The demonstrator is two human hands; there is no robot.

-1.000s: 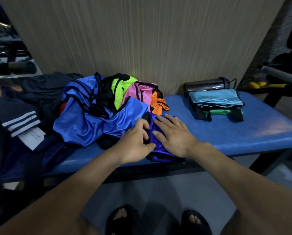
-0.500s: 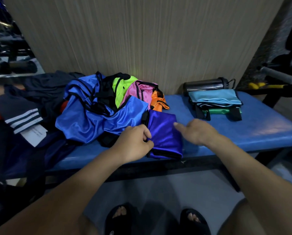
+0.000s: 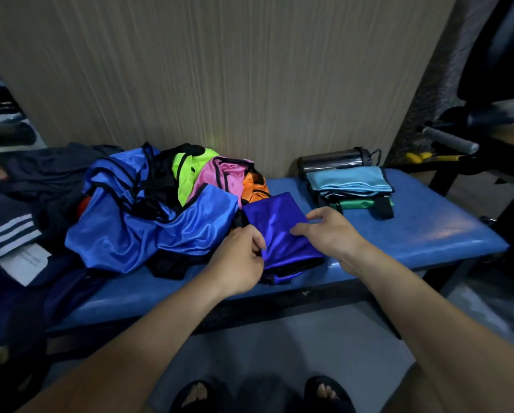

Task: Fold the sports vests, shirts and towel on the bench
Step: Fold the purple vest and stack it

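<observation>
Folded purple vest [image 3: 279,228], long axis near-far, both hands pinching sides.

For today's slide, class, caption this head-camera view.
Both hands, left and right, grip a folded purple vest on the blue bench.

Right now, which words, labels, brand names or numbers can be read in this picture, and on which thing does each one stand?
No text can be read.
White paper at the left, by the striped garment: faint print, too blurred to read.
Steel bottle: no label shows.
Purple vest, held by the left hand and the right hand: no print shows.
</observation>
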